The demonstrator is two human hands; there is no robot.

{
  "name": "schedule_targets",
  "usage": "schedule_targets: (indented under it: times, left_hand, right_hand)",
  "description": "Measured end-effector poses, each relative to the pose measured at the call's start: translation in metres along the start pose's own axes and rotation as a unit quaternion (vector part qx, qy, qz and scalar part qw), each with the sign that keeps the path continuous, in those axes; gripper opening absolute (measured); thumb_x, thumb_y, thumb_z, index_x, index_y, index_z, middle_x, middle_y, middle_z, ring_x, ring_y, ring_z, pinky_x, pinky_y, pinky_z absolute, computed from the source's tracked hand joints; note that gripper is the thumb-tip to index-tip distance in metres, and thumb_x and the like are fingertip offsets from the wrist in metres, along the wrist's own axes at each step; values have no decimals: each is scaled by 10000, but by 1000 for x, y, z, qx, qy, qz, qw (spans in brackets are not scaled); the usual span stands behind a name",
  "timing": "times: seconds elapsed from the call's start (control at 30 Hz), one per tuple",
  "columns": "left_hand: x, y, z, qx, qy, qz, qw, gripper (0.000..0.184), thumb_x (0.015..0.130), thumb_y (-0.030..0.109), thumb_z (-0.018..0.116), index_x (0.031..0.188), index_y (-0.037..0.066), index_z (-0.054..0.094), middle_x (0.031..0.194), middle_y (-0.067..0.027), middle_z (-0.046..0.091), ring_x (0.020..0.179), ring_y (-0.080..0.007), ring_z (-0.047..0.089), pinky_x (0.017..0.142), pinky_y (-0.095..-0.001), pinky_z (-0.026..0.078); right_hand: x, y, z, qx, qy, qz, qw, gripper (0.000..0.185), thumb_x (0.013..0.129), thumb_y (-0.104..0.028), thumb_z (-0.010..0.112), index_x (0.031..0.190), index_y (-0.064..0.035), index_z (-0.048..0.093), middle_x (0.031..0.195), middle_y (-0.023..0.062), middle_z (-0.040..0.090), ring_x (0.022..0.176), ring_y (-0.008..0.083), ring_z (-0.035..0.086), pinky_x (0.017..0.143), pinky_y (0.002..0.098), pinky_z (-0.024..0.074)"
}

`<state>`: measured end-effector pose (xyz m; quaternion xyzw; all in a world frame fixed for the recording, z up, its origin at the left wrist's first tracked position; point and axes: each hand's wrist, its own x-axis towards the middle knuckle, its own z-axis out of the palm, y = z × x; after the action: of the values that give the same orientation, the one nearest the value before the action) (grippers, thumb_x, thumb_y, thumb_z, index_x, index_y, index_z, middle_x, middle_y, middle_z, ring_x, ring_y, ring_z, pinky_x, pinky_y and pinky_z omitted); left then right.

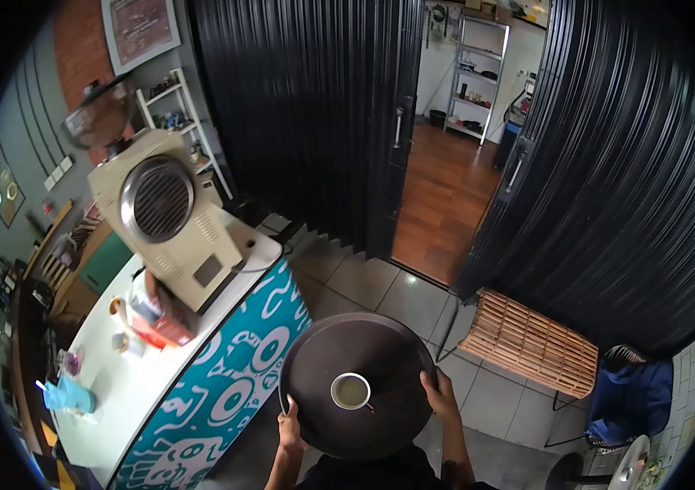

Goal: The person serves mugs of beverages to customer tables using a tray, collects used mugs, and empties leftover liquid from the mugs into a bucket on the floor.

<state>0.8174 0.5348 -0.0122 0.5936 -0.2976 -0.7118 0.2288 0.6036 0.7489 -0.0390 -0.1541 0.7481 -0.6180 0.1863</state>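
Note:
A round dark brown serving tray is held level in front of my body. My left hand grips its left rim, the thumb over the top edge. On the opposite rim my right hand is closed, also with the thumb on top; the fingers beneath are hidden. A white cup stands on the tray between my hands, nearer the side toward me. It holds a pale greenish-brown liquid. Something small and thin lies beside the cup's lower right edge; I cannot make out what.
To the left is a white counter with a teal patterned front, bearing a large beige grinder and a blue cup. Black folding doors part onto a wooden floor. At right stand a rattan bench and a chair.

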Motion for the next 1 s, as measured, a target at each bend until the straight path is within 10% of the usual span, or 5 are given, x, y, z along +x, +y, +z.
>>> schedule_targets:
  times: [0.63, 0.73, 0.83, 1.0]
  left_hand:
    - [237, 144, 327, 7, -27, 107, 994, 356, 907, 420, 629, 862, 67, 604, 772, -4, 580, 680, -123, 546, 601, -294, 476]
    - [269, 191, 370, 142, 86, 68, 984, 481, 891, 494, 612, 930, 15, 622, 794, -13, 563, 732, -116, 488, 666, -296, 438]
    - [459, 147, 343, 101, -103, 268, 952, 592, 877, 488, 632, 1235, 34, 504, 1057, -99, 605, 1003, -202, 575, 911, -350, 448]
    - [416, 286, 429, 26, 9, 120, 992, 475, 913, 502, 580, 915, 28, 618, 809, -10, 561, 755, -131, 494, 711, -332, 464]
  right_hand:
    - [418, -33, 4, -83, 89, -53, 991, 345, 990, -242, 471, 770, 24, 463, 643, 50, 361, 653, 120, 357, 569, 320, 330]
    - [486, -48, 34, -73, 91, -62, 991, 347, 997, -242, 453, 786, 32, 479, 655, 57, 390, 665, 126, 373, 582, 324, 342]
    - [559, -73, 65, -73, 76, -95, 990, 352, 1006, -252, 432, 829, 43, 506, 679, 60, 431, 672, 137, 380, 606, 323, 357]
    - [668, -110, 118, -69, 52, -70, 994, 373, 1005, -286, 444, 1010, 59, 586, 916, 103, 621, 870, 180, 539, 796, 319, 441]
